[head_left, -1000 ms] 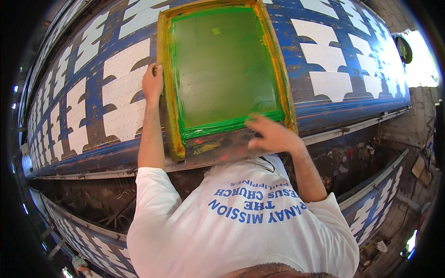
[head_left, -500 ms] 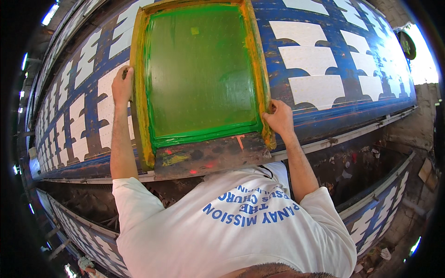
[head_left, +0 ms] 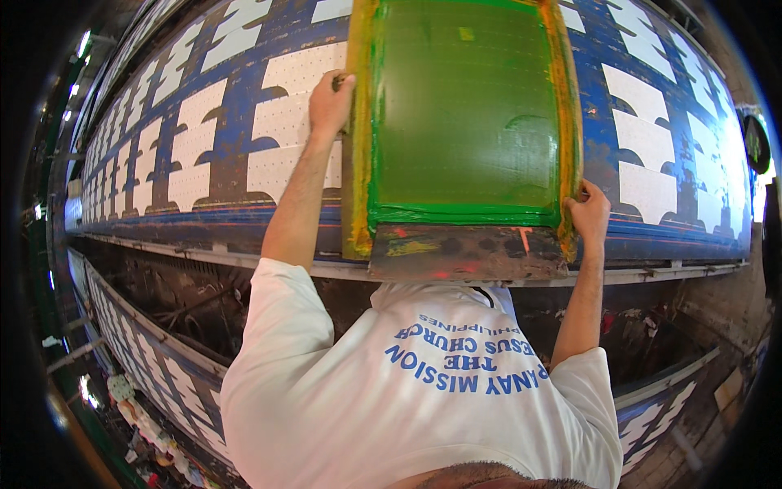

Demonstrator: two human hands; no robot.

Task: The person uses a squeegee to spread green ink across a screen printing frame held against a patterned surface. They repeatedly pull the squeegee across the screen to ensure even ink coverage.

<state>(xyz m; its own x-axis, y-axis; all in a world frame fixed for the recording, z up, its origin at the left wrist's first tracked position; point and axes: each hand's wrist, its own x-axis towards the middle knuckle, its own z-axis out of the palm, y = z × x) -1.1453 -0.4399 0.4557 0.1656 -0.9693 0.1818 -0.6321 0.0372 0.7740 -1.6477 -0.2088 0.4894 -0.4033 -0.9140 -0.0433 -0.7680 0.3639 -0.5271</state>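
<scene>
A screen-printing frame with a green mesh and yellow-green stained sides lies in front of me over the long table. My left hand is closed on its left side, fingers curled at the edge. Lower down, my right hand pinches the right side near the near corner. A dark, paint-stained panel extends from the frame's near end toward my body. Whatever lies directly beneath the frame is hidden, and its far end runs out of view.
White cut fabric pieces lie in columns on the blue table, on both sides of the frame. A metal rail runs along its near edge. Behind me stands another table with white pieces. A round dark object is at far right.
The frame and both hands now appear further right in the view, and the frame looks straighter. More white pieces show at its left. The view itself has shifted too. Both hands keep their hold.
</scene>
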